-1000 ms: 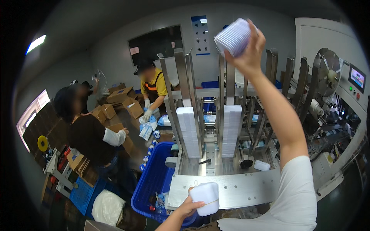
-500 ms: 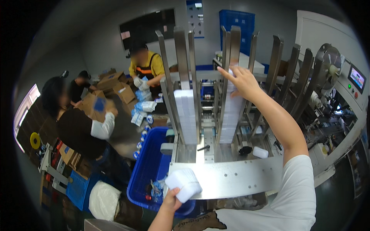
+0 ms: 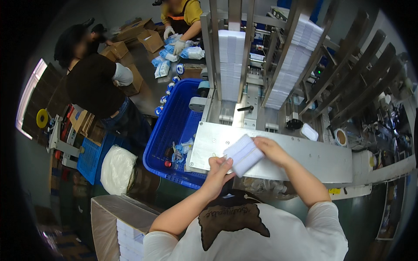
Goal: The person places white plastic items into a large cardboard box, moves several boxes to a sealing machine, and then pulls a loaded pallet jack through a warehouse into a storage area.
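Above the metal plate [image 3: 300, 157], in front of the machine, I hold a short stack of white lids [image 3: 244, 155], thin and rounded-rectangular with ridged edges. My left hand [image 3: 217, 175] grips its lower left end, thumb on top. At the upper right end, my right hand [image 3: 271, 150] has its fingers closed on the stack's edge. Beyond the plate, two tall columns of the same white pieces stand between upright metal rails: a left column [image 3: 231, 65] and a right column [image 3: 292, 65]. A single white piece [image 3: 309, 132] lies right of the columns.
A blue basket [image 3: 150, 150] with some wrappers in it stands left of the plate. An open carton [image 3: 102, 209] with white stacks is at lower left, near a white bag [image 3: 117, 167]. Co-workers [image 3: 93, 82] handle boxes and blue packs at the far-left table.
My right hand has come down from the right column to the stack held by my left hand. Both hands now hold the stack over the plate. The view has tilted downward.
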`<state>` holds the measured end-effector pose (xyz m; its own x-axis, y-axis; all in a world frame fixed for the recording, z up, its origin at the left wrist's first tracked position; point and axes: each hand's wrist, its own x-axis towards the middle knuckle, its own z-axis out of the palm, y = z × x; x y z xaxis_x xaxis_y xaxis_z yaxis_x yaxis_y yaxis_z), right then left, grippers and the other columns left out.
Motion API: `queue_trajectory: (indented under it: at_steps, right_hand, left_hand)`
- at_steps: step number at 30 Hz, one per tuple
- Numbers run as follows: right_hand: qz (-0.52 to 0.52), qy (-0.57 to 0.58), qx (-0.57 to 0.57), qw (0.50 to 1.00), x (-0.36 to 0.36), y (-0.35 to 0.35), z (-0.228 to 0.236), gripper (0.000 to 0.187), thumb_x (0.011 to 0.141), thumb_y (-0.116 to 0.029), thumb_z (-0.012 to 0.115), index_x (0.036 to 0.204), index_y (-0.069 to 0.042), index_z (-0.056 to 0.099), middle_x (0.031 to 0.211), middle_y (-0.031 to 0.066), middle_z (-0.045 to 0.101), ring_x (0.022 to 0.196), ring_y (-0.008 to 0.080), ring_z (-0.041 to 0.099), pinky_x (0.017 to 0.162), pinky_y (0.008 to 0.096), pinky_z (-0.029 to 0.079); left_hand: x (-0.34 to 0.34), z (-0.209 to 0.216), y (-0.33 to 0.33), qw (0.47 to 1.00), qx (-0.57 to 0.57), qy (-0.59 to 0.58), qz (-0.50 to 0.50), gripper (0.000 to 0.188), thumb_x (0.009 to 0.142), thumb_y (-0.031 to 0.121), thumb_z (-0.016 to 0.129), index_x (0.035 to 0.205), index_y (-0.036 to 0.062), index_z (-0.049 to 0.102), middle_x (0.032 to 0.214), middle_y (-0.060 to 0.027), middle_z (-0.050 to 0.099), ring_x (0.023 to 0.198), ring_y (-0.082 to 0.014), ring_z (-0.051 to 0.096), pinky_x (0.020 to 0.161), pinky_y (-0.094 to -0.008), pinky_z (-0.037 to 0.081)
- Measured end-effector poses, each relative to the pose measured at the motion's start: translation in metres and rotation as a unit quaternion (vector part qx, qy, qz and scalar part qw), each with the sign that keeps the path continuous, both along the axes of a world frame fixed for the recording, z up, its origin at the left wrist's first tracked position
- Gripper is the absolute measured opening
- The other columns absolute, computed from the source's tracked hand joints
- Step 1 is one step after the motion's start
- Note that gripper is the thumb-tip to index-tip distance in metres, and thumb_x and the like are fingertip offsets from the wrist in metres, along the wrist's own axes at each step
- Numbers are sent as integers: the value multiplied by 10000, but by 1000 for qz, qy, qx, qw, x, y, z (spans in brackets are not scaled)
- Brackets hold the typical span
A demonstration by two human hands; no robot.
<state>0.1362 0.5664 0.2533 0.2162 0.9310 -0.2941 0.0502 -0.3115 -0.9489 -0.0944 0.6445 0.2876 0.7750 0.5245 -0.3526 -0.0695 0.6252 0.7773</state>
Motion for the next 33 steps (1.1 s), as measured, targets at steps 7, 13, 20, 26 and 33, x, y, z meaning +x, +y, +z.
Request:
queue_trajectory:
  at_steps: [7,13,20,26,33]
  right_hand:
    - [44,-490,-81,867,-56,16,72,927,711,-587,619,1357,7,321,1257,315,400,1150,410,435,957,486,365]
    - [89,-492,-122,858,-67,37,59,1082,534,-384,738,1419,-98,185,1236,285,337,1187,413,337,978,514,314]
    - [-121,-308,212,919,-60,2,-20,1172,512,-163,706,1431,-103,-19,1304,200,307,1175,323,387,1009,407,303]
    - [-102,-163,295,936,-94,30,15,1198,527,-193,738,1437,-100,-35,1259,192,366,1122,293,440,958,395,362]
    - [-190,96,322,922,-93,50,30,1057,620,-131,715,1443,-118,51,1294,175,373,1141,274,454,965,382,388]
  left_hand:
    - [-5,-55,-9,998,-11,-15,65,263,960,315,422,1007,61,375,1212,-139,412,1150,-262,435,950,-432,401]
    - [-15,-84,3,983,141,-30,117,116,938,169,438,873,77,464,717,-9,482,649,-87,455,597,-219,372]
    - [-31,-42,12,828,544,9,138,139,866,88,571,946,-21,606,718,-79,568,649,-173,555,591,-269,436]
    - [-26,-29,31,638,761,-17,117,140,764,89,665,893,45,636,714,-80,598,644,-233,598,573,-318,478]
    - [-18,-26,35,686,716,-27,123,119,776,110,665,825,16,610,759,-107,635,655,-262,615,591,-322,490]
